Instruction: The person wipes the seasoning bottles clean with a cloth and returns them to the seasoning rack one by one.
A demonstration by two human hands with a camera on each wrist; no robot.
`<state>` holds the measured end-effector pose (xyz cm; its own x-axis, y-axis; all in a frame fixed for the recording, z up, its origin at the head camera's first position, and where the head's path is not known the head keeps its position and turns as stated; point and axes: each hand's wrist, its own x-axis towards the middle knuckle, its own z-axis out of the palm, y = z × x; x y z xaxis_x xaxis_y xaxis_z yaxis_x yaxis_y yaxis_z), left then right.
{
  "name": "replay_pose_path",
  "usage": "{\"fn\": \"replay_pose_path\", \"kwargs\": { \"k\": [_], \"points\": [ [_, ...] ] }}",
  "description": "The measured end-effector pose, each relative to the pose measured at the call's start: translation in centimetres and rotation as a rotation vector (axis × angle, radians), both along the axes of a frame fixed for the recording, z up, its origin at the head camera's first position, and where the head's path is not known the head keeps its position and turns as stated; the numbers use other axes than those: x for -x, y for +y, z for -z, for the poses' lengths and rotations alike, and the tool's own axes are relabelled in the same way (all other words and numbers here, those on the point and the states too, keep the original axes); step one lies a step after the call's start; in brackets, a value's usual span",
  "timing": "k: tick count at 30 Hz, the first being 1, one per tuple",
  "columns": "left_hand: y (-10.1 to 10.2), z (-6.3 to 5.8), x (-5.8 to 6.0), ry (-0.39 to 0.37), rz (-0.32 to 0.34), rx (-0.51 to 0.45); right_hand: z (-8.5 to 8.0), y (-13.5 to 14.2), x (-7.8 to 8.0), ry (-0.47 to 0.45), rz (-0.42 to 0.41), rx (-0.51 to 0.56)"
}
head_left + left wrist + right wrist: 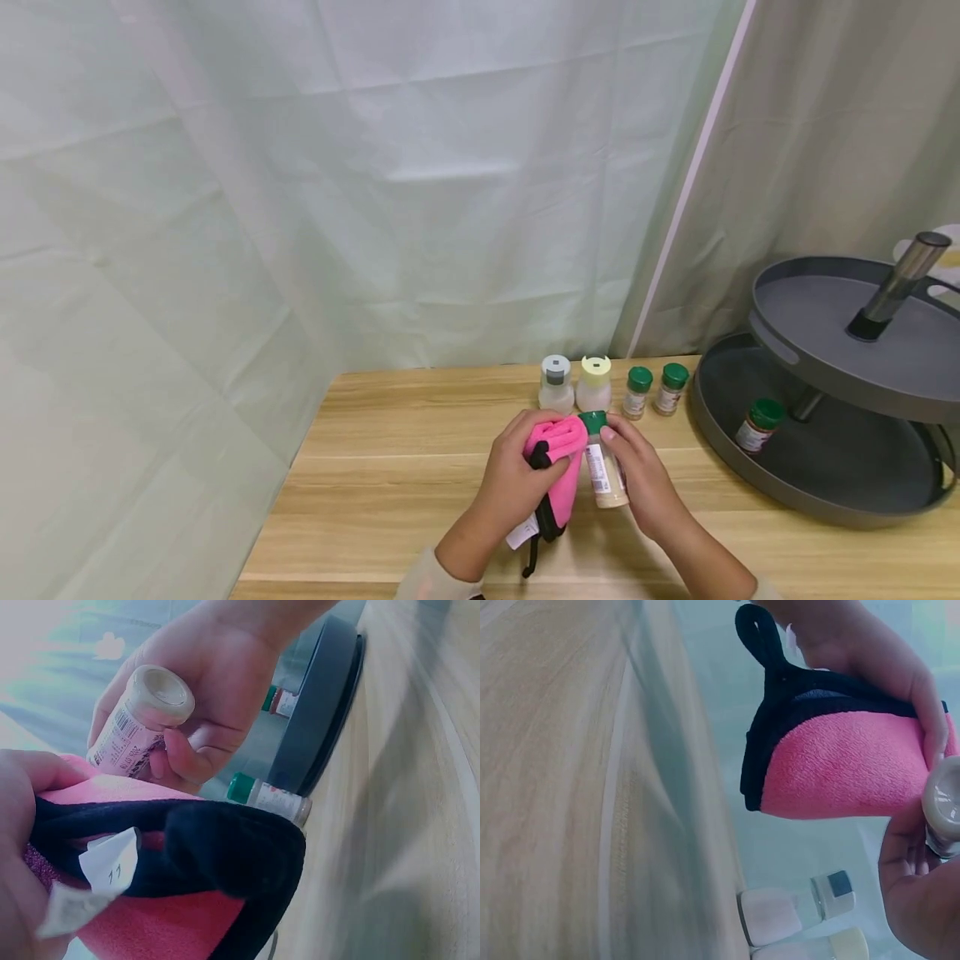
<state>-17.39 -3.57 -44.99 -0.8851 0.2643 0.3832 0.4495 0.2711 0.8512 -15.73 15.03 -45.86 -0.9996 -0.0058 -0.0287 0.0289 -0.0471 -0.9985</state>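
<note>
My left hand (516, 475) grips a folded pink cloth (567, 492) with black edging, a hanging loop and a white tag (109, 864). Close beside it, my right hand (643, 477) holds a spice jar (604, 477) with a green cap and pale contents. The jar stands nearly upright, cap up, its top right at the cloth's fold. In the left wrist view the jar's base faces the camera and the right fingers (187, 756) curl around its side. The right wrist view shows the pink cloth (840, 765) bulging below the left hand, with the jar's base at the right edge.
Behind the hands stand a grey-capped shaker (556, 385), a yellow-capped shaker (595, 385) and two green-capped jars (637, 392) in a row. At right is a two-tier grey round tray (825, 504), with a green-capped jar (757, 427) on its lower tier. A curtain hangs behind the wooden table (375, 500).
</note>
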Motion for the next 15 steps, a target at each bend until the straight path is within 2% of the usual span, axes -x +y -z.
{"fn": "replay_pose_path", "kwargs": {
  "k": [9,15],
  "points": [
    [0.42,-0.19,-0.59,0.006,0.135,0.063,0.17,0.32,-0.21,0.024,0.042,0.061],
    [0.67,-0.25,-0.89,0.023,0.245,0.131,0.35,0.8,-0.07,0.083,0.071,0.13]
  ]
}}
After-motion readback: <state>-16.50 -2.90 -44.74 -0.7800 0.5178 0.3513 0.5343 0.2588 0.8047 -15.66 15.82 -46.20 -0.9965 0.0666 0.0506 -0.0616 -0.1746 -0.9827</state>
